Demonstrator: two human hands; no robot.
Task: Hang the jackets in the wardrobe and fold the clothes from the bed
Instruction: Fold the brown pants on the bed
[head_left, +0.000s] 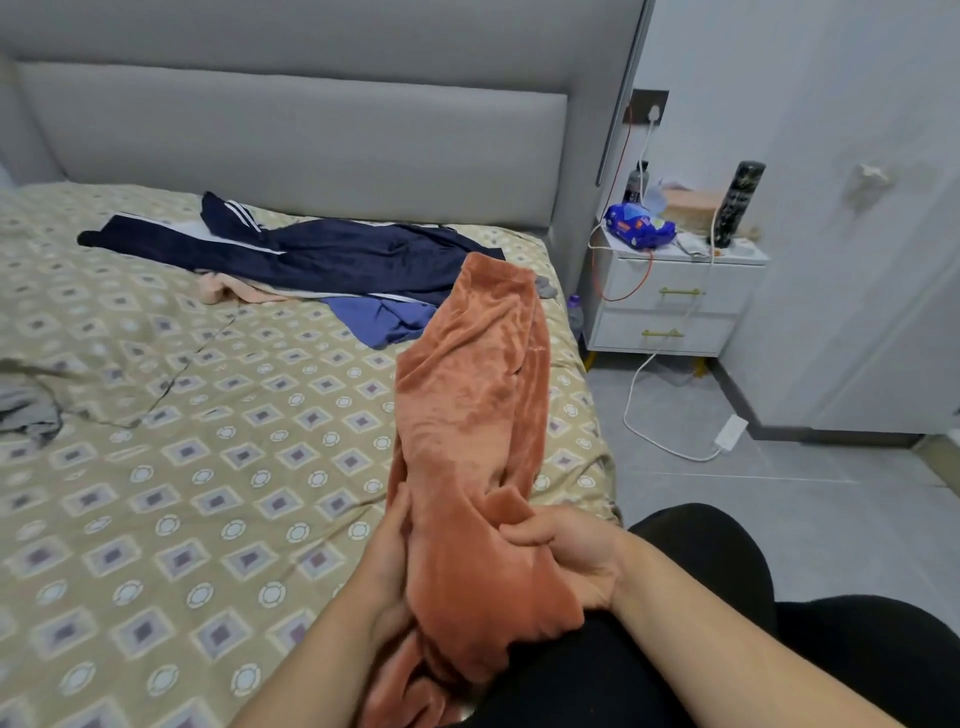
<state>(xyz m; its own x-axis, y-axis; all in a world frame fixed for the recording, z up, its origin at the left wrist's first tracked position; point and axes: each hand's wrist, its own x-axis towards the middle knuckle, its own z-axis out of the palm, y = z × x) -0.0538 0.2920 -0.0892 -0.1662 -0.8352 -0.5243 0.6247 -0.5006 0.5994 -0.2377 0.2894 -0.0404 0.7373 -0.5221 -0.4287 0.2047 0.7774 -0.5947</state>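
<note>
Head view showed the orange fleece garment (467, 395) stretched along the right edge of the bed (208, 467), its near end held by both hands: left hand (387, 561) curled round one side, right hand (566, 556) pinching a bunched fold (folding looked barely begun). Next it probably needed spreading leftward onto open bedding, short of the far navy jacket (337, 254).

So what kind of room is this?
A bedroom, most likely. There is a big bed with a padded headboard, a white nightstand beside it, and clothes lying on the bed, like the orange garment.
</note>
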